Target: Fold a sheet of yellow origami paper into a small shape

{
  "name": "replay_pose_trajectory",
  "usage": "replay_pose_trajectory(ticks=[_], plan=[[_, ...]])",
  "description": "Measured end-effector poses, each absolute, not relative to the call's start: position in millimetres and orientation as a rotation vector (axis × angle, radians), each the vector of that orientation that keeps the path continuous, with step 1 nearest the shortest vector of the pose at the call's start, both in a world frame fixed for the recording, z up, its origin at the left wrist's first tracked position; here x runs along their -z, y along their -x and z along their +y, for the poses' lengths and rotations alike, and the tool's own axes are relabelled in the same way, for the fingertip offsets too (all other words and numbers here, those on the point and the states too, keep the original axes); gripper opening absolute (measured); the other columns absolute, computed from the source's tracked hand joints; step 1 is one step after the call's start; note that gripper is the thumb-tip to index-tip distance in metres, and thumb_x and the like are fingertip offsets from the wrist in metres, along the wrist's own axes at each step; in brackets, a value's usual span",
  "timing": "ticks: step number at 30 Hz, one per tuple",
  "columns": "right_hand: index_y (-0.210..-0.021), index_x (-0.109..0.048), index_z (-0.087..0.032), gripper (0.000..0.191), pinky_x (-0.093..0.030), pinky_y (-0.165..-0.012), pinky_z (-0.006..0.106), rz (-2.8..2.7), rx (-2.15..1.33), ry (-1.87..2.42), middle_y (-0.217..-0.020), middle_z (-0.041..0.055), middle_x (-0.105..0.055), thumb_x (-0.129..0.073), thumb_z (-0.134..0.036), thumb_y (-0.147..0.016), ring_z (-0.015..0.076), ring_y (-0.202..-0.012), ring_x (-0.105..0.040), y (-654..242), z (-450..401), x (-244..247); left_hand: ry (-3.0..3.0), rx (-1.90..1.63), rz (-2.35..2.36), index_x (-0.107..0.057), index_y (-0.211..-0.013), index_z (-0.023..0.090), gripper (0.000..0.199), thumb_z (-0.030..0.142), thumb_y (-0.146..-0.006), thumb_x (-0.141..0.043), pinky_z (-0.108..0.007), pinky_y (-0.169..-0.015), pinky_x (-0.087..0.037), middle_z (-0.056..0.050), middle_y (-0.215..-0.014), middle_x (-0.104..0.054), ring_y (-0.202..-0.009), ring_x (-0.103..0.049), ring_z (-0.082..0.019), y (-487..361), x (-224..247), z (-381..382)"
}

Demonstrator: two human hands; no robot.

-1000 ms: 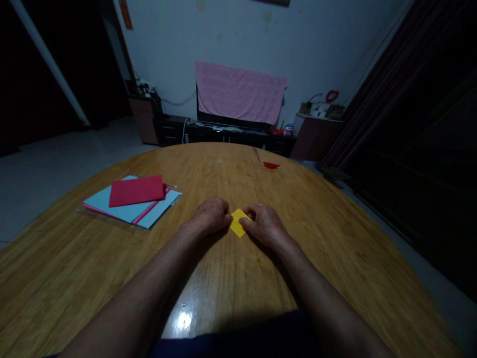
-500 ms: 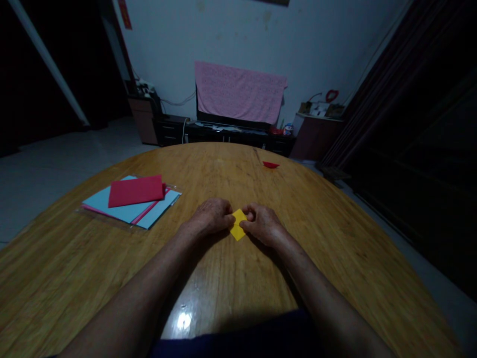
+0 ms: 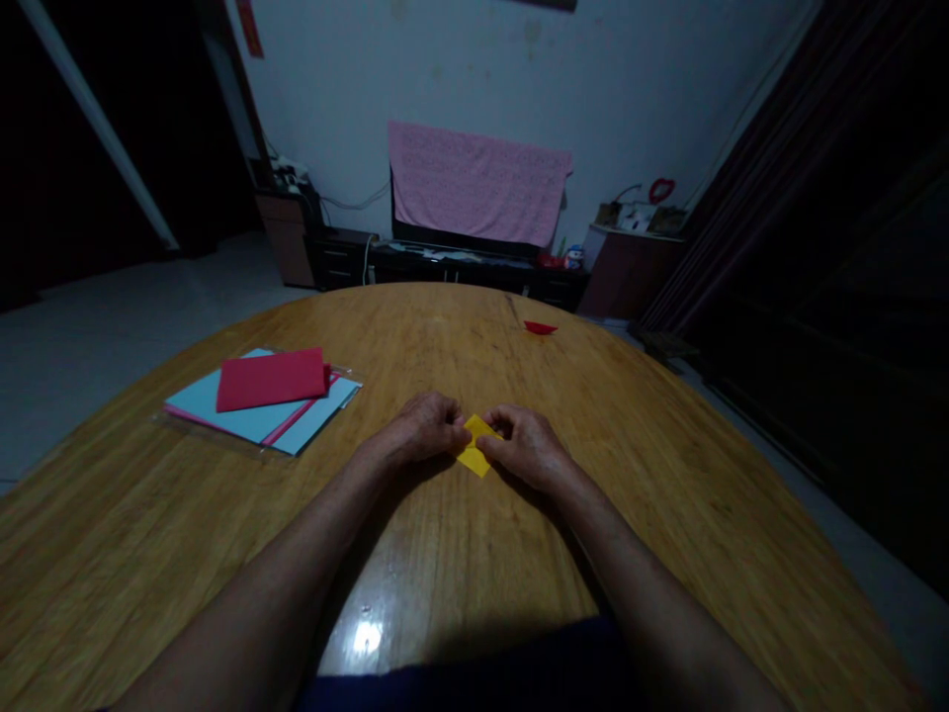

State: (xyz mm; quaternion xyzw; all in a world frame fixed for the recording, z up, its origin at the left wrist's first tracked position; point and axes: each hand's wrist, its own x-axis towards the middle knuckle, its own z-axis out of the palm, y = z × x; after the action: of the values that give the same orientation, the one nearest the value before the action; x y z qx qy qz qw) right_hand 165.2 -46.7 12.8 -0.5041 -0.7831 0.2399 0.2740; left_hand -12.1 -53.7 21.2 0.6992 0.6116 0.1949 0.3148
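A small folded yellow paper [image 3: 474, 461] lies between my two hands, low over the middle of the table. Its outline is roughly a diamond, with a crease across the centre. My left hand [image 3: 430, 425] pinches the left corner, thumb on top and fingers curled behind. On the opposite side my right hand [image 3: 528, 445] grips the right part, with its thumb pressed near the centre of the paper. The fingertips under the paper are hidden.
At the left of the round wooden table [image 3: 415, 336] lies a clear packet of light blue and pink paper [image 3: 244, 425], with a folded red paper [image 3: 271, 380] on top. A small red folded paper shape [image 3: 541, 327] sits near the far right edge.
The yellow paper has turned slightly, its lower tip now further right. My right thumb has moved a little left over the paper. Both hands keep hold of it.
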Motion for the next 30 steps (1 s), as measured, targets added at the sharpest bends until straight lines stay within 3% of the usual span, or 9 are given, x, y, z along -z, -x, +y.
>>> replay_pose_trajectory(ticks=[3,16,23,30], plan=[[-0.083,-0.068,-0.019,0.013,-0.041,-0.055,0.023,-2.05,-0.757,1.325,-0.068,0.0001,-0.063,-0.061,-0.025,-0.073,0.0115,-0.059,-0.053,-165.2,-46.4,-10.2,-1.812,-0.522,1.589,-0.061,-0.072,0.017,0.02,0.035,-0.067,-0.056,-0.023,-0.05,-0.035,0.0,-0.064,-0.059,-0.06,-0.053,-0.013,13.2,-18.3,-51.7],[-0.082,-0.069,-0.018,0.014,-0.045,-0.059,0.024,-1.936,-0.993,1.203,-0.074,0.0018,-0.066,-0.059,-0.027,-0.076,0.0126,-0.064,-0.059,-166.2,-45.8,-8.2,-1.534,-0.654,1.375,-0.058,-0.076,0.018,0.019,0.037,-0.074,-0.054,-0.022,-0.045,-0.03,0.002,-0.057,-0.049,-0.049,-0.043,-0.009,18.9,-13.9,-55.4],[-0.086,-0.064,-0.017,0.022,-0.046,-0.06,0.024,-1.605,-1.143,1.088,-0.074,0.0006,-0.064,-0.062,-0.033,-0.072,0.0123,-0.064,-0.058,-166.0,-39.8,-5.7,-1.322,-0.573,1.211,-0.058,-0.074,0.018,0.018,0.036,-0.075,-0.056,-0.022,-0.042,-0.026,0.004,-0.055,-0.046,-0.043,-0.038,-0.007,29.2,-31.2,-58.7],[-0.092,-0.059,-0.017,0.026,-0.049,-0.062,0.025,-1.514,-1.159,1.072,-0.078,0.0018,-0.064,-0.06,-0.034,-0.072,0.0131,-0.066,-0.061,-163.0,-38.8,-6.9,-1.206,-0.809,1.281,-0.061,-0.082,0.019,0.013,0.027,-0.072,-0.06,-0.023,-0.052,-0.039,0.0,-0.065,-0.057,-0.056,-0.051,-0.01,21.0,-29.4,-61.7]])
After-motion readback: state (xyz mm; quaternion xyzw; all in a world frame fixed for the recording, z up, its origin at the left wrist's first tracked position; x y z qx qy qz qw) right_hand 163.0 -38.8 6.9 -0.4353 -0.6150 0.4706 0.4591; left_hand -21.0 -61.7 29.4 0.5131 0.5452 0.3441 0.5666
